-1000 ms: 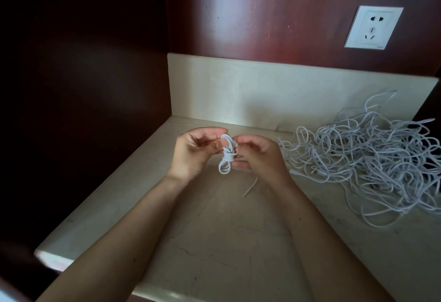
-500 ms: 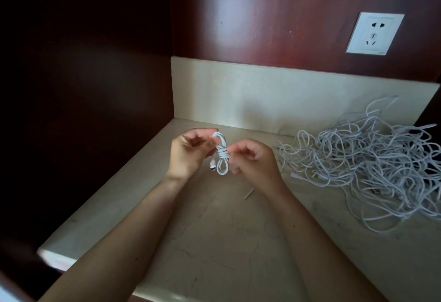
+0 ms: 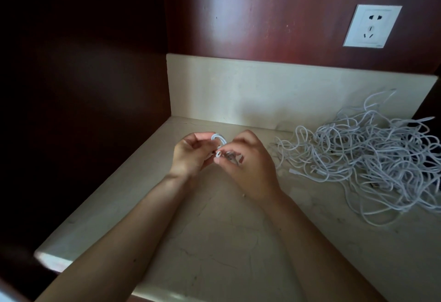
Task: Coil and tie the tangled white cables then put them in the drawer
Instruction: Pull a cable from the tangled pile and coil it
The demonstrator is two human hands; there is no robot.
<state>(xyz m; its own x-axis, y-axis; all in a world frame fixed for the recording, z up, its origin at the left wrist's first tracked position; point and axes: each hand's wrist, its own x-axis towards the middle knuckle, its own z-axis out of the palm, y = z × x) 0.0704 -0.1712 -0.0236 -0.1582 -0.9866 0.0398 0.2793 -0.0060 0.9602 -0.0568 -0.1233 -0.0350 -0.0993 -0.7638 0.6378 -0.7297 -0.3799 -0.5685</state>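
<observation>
Two hands in head view on one coiled cable point(image 3: 218, 141) between them: left hand point(image 3: 191, 157) pinches loops, right hand point(image 3: 254, 169) pinches probably the tail, blurred. Clamp wraps left, cinch right. Tangled cable pile point(image 3: 372, 158) sits beyond right hand.

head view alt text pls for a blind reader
A person's left hand and right hand together hold a small coiled white cable above a pale stone counter. A large tangle of white cables lies on it to the right.
</observation>
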